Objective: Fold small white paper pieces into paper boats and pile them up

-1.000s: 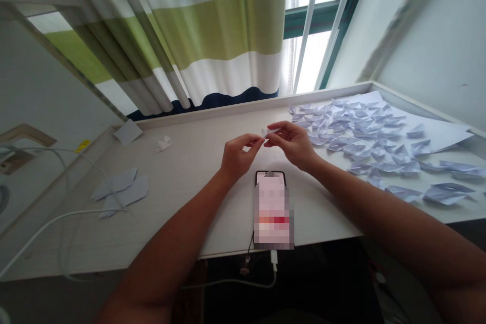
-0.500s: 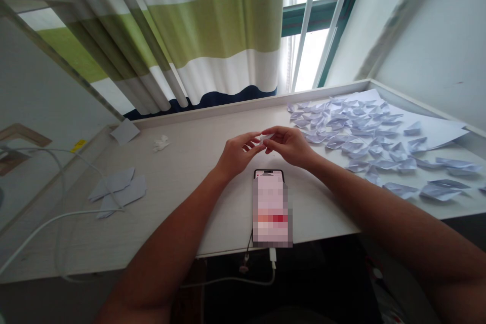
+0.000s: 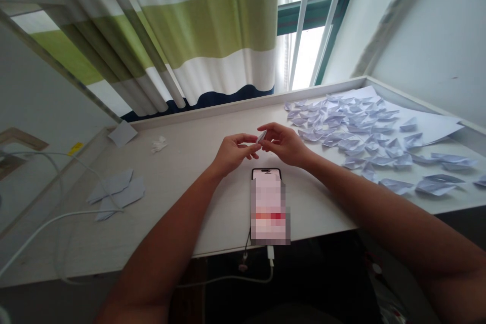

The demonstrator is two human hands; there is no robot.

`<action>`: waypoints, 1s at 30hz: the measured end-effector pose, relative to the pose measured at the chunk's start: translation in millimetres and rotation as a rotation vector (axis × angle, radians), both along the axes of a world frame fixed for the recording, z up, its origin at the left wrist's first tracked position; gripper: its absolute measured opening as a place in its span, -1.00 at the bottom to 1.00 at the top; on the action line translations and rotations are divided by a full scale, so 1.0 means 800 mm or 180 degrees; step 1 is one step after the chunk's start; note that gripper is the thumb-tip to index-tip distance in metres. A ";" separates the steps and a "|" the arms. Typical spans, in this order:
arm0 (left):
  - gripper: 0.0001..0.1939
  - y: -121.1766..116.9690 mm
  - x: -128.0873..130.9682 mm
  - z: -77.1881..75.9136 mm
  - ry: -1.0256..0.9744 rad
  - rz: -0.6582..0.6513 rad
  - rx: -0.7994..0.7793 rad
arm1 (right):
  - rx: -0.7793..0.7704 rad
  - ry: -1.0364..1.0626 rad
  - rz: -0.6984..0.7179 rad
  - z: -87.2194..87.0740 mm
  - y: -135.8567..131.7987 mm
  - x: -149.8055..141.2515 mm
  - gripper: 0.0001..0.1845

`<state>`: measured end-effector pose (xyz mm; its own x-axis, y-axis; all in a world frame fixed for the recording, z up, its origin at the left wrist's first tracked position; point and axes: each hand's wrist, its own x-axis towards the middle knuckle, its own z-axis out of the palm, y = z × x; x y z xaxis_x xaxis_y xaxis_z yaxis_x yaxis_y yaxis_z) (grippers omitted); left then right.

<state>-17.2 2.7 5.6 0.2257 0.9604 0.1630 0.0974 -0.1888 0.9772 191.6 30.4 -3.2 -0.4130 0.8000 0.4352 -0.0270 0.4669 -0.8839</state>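
Note:
Between my two hands is a small folded white paper (image 3: 261, 136), held above the white table (image 3: 190, 177). My left hand (image 3: 236, 152) pinches its lower left side with thumb and fingers. From the other side, my right hand (image 3: 283, 143) grips it, thumb below and index finger above. Fingers cover much of the paper, so its exact folded shape is hard to make out. Just below my hands, a phone (image 3: 268, 207) lies face up with its screen lit. Many folded paper boats (image 3: 353, 131) are spread to the right of my right hand.
Flat paper pieces (image 3: 120, 193) lie at the left, and another square sheet (image 3: 122, 133) rests by the back left corner. Near it is a crumpled tissue (image 3: 159, 145). A white cable (image 3: 56, 217) crosses the left side; a charging cable (image 3: 271, 254) leaves the phone. Larger sheets (image 3: 436, 124) lie under the boats.
The folded paper has turned from nearly flat to more upright between my fingers. My left fingers have shifted on it, and the camera view has moved slightly.

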 end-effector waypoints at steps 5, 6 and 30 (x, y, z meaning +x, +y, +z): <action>-0.48 -0.002 0.005 0.002 -0.0115 0.0041 -0.0185 | 0.0230 -0.0192 -0.0264 0.001 -0.001 -0.002 -0.63; -0.51 -0.003 0.008 0.001 -0.0053 0.0075 -0.0140 | 0.0239 -0.0243 -0.0349 0.001 -0.002 -0.004 -0.62; -0.83 -0.006 0.027 -0.013 -0.0106 0.0515 0.0007 | 0.1039 -0.1171 -0.1020 -0.005 -0.011 -0.019 -0.87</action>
<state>4.5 -2.3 -4.7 0.0625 0.9835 0.1700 0.0942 -0.1754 0.9800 176.6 21.6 -7.1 -0.3432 0.7585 0.5539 0.4420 0.6508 -0.6174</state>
